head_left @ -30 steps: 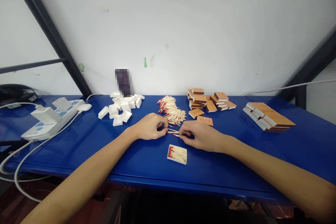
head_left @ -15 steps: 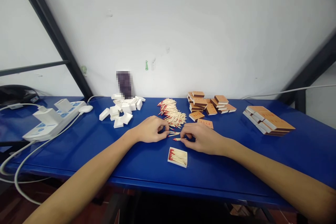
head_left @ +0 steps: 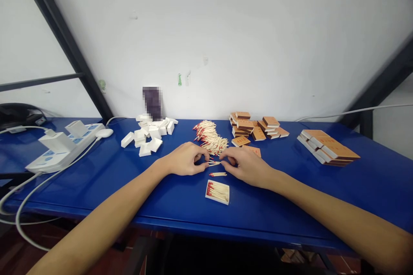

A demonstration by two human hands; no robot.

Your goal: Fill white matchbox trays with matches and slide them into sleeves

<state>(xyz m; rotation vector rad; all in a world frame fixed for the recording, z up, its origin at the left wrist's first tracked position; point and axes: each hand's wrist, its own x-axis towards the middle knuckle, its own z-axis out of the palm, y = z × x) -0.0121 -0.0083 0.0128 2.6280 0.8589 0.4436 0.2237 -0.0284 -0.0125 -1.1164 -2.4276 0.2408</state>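
Between my two hands, a few matches [head_left: 214, 163] lie crosswise just above the blue tabletop. The thumb and index finger of my left hand [head_left: 187, 159] pinch their left ends. My right hand [head_left: 248, 165] has its thumb and index finger closed around the right ends; the fingers partly cover the tips. A small row of matches [head_left: 218, 174] rests on the table just below. Nearer to me sits a white matchbox tray [head_left: 228, 197], partly filled with matches, their red heads to the left. Behind my hands spreads a loose pile of matches [head_left: 211, 137].
White empty trays [head_left: 146, 135] are heaped at the back left, near a pixelated dark object [head_left: 152, 103]. Brown matchbox sleeves [head_left: 251, 126] lie back right, with stacked matchboxes [head_left: 329, 146] farther right. A power strip [head_left: 61, 154] with cables occupies the left end.
My right hand has let go of the small row of matches, leaving it on the table, and moved up to the matches at my left fingertips. My left hand has stayed nearly still.
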